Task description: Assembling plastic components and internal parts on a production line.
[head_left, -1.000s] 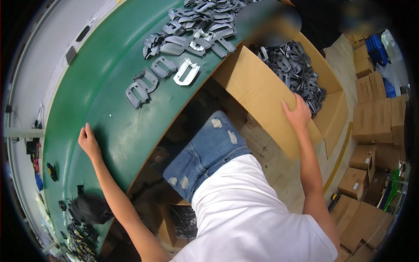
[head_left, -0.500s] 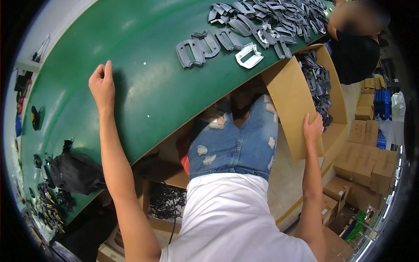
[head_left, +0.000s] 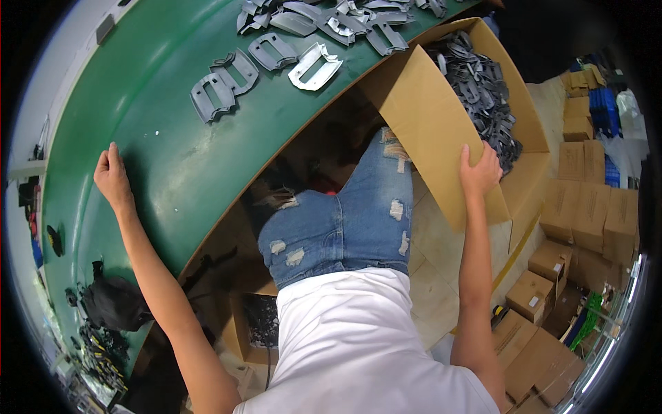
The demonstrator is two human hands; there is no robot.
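My left hand (head_left: 112,177) hovers over the green tabletop (head_left: 176,148) with its fingers curled in and the thumb side up. Nothing shows in it. My right hand (head_left: 480,170) grips the near upper edge of a large open cardboard box (head_left: 424,127), its fingers over the rim. Dark grey plastic frames (head_left: 479,93) with slots fill the box in a heap. On the tabletop nearby lie a white slotted frame (head_left: 315,67) and a pair of grey frames (head_left: 212,98) touching each other.
More grey frames (head_left: 296,22) are piled at the table's far side. A black bag (head_left: 116,302) and small black-and-yellow parts (head_left: 100,359) lie at left. Closed cartons (head_left: 583,214) stack up at right. Another person's dark clothing (head_left: 534,41) shows beyond the box.
My view has shifted, so the table and frames sit further left and higher in the picture. My right hand stays on the box edge; my left hand remains curled over the table.
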